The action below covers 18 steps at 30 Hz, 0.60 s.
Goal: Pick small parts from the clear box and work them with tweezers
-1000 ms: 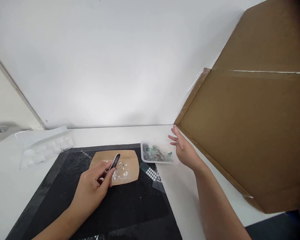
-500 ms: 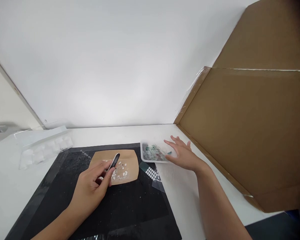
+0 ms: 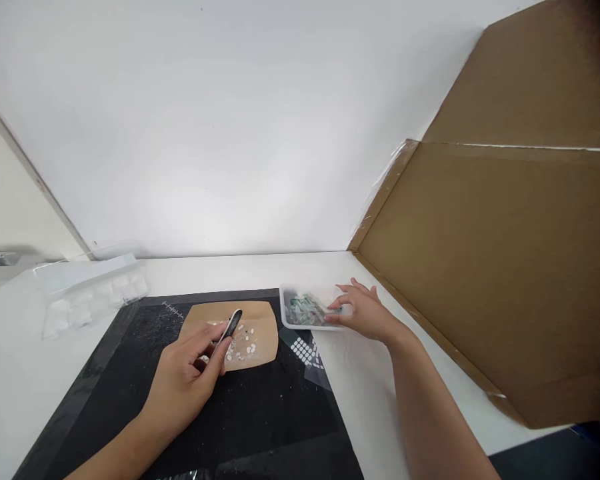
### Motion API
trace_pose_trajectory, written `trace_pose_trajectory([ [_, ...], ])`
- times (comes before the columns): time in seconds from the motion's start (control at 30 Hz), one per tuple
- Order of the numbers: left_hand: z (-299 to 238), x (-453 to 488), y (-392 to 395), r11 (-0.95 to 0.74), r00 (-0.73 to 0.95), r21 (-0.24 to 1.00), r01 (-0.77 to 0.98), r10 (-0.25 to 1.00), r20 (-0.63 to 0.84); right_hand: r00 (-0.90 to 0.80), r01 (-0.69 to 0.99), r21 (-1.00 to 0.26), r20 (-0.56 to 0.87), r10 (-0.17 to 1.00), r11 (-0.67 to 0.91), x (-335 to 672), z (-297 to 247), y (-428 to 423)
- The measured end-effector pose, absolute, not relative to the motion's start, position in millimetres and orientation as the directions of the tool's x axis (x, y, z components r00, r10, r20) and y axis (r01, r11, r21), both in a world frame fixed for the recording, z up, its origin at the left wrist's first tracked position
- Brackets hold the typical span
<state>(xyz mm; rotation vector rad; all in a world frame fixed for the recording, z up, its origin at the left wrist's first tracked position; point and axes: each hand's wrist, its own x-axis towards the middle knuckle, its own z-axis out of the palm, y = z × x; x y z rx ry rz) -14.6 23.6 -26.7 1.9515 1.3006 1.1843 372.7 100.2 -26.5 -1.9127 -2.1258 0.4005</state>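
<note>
My left hand (image 3: 187,367) is closed, pinching a slim, rounded black piece with a pale edge (image 3: 234,323) between thumb and fingers. It is held tilted over a tan tray (image 3: 265,320) where small white bits (image 3: 251,348) are scattered. My right hand (image 3: 365,313) is at the right end of a white plastic container (image 3: 293,326). Its thumb and forefinger are apart over the container, the other fingers spread, and I see nothing held. Thin clear and greenish strips (image 3: 305,310) lie in the container. My right hand hides part of its right side.
A black mat (image 3: 260,420) lies under the tan tray. Beside the container is a clear sheet with white dots (image 3: 305,350). A clear compartment case (image 3: 93,300) stands at left on the white table (image 3: 370,380). Cardboard (image 3: 490,267) walls off the right side.
My right hand has lowered slightly toward the container, its thumb and forefinger curling closer together. My left hand still holds the black piece in nearly the same spot. The view has shifted a little.
</note>
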Motion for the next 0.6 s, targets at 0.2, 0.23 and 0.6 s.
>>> trace_pose_trajectory([
  [0.2, -30, -16, 25, -0.411, 0.158, 0.776, 0.478, 0.909, 0.385, -0.077, 0.909, -0.403, 0.085, 0.993, 0.105, 373, -24, 101],
  [0.23, -30, -17, 25, -0.412, 0.155, 0.776, 0.477, 0.909, 0.388, -0.08, 0.905, -0.409, 0.108, 0.991, 0.117, 374, -24, 101],
  [0.6, -32, -18, 27, -0.404, 0.157, 0.781, 0.476, 0.913, 0.377, -0.08, 0.797, -0.553, 0.299, 0.951, 0.242, 366, -7, 99],
])
